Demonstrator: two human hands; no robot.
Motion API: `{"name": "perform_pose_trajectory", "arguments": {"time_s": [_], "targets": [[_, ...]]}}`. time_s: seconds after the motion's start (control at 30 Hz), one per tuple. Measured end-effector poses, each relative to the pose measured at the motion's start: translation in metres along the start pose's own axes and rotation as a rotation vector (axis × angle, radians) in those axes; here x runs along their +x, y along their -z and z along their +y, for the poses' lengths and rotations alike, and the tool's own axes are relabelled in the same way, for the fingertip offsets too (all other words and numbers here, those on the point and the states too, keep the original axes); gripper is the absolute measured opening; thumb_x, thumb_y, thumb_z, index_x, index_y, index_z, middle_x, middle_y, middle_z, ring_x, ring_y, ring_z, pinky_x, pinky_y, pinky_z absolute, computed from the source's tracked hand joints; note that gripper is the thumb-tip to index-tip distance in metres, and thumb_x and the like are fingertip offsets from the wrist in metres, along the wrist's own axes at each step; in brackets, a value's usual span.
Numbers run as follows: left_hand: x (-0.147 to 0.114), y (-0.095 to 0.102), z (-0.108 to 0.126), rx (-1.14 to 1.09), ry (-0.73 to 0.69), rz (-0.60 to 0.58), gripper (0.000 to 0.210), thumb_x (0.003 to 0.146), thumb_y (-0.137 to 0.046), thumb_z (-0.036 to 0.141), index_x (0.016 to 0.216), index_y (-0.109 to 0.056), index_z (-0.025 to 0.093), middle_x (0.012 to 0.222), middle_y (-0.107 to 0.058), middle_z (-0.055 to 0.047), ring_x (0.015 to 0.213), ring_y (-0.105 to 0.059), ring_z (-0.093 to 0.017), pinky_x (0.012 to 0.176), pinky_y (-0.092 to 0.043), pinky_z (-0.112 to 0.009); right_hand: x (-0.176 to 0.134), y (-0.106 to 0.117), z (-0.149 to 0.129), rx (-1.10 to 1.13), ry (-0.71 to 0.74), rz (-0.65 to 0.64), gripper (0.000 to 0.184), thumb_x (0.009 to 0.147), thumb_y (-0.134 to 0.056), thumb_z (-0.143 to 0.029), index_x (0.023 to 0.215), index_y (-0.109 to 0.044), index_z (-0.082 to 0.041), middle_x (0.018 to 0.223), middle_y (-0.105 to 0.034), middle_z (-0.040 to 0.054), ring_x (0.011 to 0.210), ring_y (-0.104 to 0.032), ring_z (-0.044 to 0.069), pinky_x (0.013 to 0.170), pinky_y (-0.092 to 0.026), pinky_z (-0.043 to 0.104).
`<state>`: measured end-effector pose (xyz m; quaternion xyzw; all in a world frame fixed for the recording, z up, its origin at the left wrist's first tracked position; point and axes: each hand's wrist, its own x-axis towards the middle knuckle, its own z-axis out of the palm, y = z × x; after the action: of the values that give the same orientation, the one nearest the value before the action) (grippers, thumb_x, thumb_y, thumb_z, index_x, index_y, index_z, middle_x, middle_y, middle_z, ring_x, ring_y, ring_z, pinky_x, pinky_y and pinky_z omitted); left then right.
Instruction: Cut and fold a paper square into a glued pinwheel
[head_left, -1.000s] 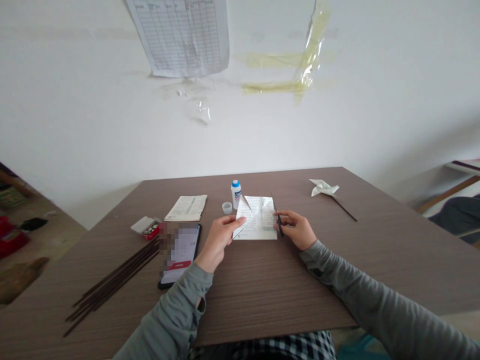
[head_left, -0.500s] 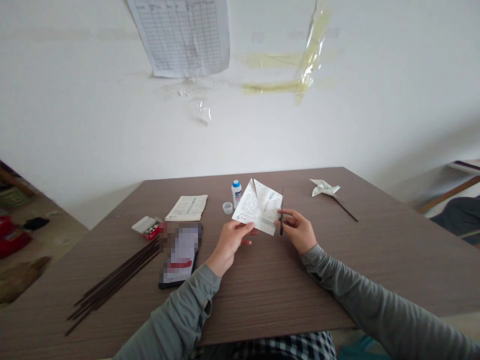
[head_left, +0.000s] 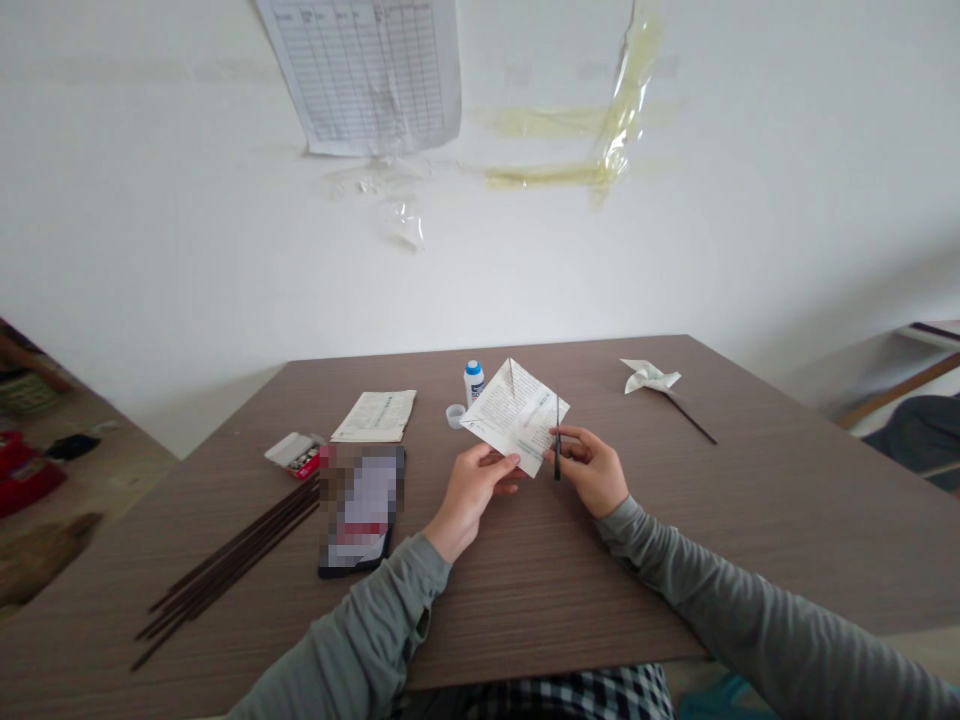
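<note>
At centre frame our left hand pinches a creased printed paper square; our right hand clamps thin dark scissors above the wood-grain surface, glue bottle behind.

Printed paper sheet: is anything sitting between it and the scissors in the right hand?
Nothing visible. The left hand holds the printed paper sheet lifted off the table, and the scissors in the right hand stand at its right edge. The glue bottle stands behind the sheet.
</note>
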<state>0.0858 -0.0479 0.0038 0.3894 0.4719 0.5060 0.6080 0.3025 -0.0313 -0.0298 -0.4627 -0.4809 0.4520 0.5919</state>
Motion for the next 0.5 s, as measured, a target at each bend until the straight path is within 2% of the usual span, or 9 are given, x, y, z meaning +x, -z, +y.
{"name": "perform_pose_trajectory", "arguments": {"time_s": [0.13, 0.33, 0.5], "targets": [[-0.001, 0.000, -0.002, 0.024, -0.040, -0.031, 0.030, 0.081, -0.119, 0.025, 0.100, -0.097, 0.019, 0.103, -0.100, -0.012, 0.089, -0.095, -0.027, 0.070, -0.073, -0.028, -0.001, -0.002, -0.001, 0.003, 0.004, -0.001, 0.068, 0.063, -0.117, -0.060, 0.112, -0.088, -0.023, 0.077, -0.087, 0.0033, 0.069, -0.073, 0.024, 0.072, -0.059, 0.039], [0.000, -0.001, -0.001, 0.022, -0.049, 0.004, 0.028, 0.078, -0.118, 0.025, 0.094, -0.096, 0.019, 0.095, -0.098, -0.010, 0.082, -0.093, -0.025, 0.065, -0.070, -0.026, -0.001, 0.000, 0.005, -0.038, 0.024, -0.005, 0.068, 0.067, -0.116, -0.065, 0.113, -0.090, -0.023, 0.077, -0.086, 0.0030, 0.071, -0.077, 0.026, 0.071, -0.063, 0.041], [-0.001, -0.003, 0.001, -0.009, -0.061, 0.042, 0.034, 0.073, -0.120, 0.024, 0.095, -0.095, 0.019, 0.095, -0.098, -0.010, 0.080, -0.092, -0.024, 0.063, -0.069, -0.026, 0.003, 0.005, 0.014, -0.104, 0.059, -0.010, 0.061, 0.074, -0.111, -0.061, 0.119, -0.091, -0.024, 0.085, -0.093, 0.0055, 0.078, -0.084, 0.031, 0.081, -0.068, 0.046]]}}
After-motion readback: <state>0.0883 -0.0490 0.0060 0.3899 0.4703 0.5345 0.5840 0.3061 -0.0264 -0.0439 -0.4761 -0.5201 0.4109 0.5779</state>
